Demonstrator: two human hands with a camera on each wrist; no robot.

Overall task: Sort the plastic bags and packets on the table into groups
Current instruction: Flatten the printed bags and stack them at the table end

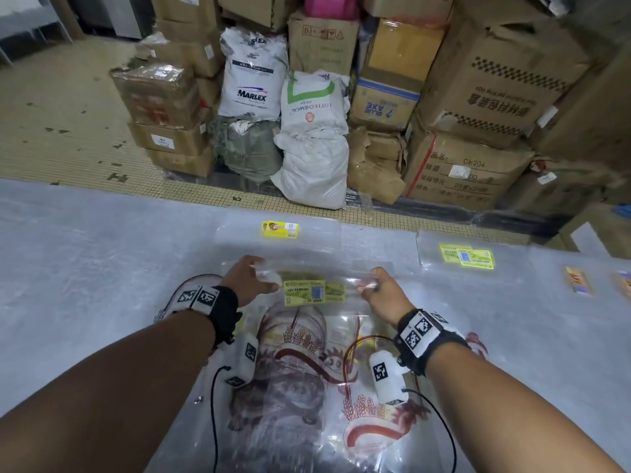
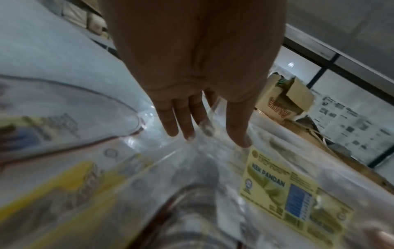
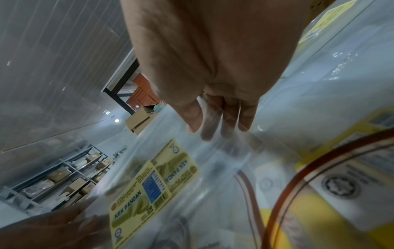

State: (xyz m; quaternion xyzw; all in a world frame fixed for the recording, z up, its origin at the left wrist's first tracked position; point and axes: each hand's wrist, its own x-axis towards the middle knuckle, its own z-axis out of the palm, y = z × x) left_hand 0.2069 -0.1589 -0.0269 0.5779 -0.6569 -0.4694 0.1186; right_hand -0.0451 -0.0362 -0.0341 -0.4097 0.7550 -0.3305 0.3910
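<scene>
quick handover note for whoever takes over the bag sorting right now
Left hand and right hand: each pinches a top corner of the clear Kek Pandan bag, held just above the mixed pile.
Already laid out on the table: a yellow-label bag far centre, a matching Kek Pandan group far right.
Left: place this bag, probably with that group, then sort the wheat-print bags underneath.

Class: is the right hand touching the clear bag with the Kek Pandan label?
Touching. The right wrist view shows the right hand pinching the clear bag, film between thumb and fingers.

Clear bag (image 1: 314, 281), yellow-green label; clear bags (image 1: 307, 370), red-brown wheat print; grey table (image 1: 85, 268).
</scene>
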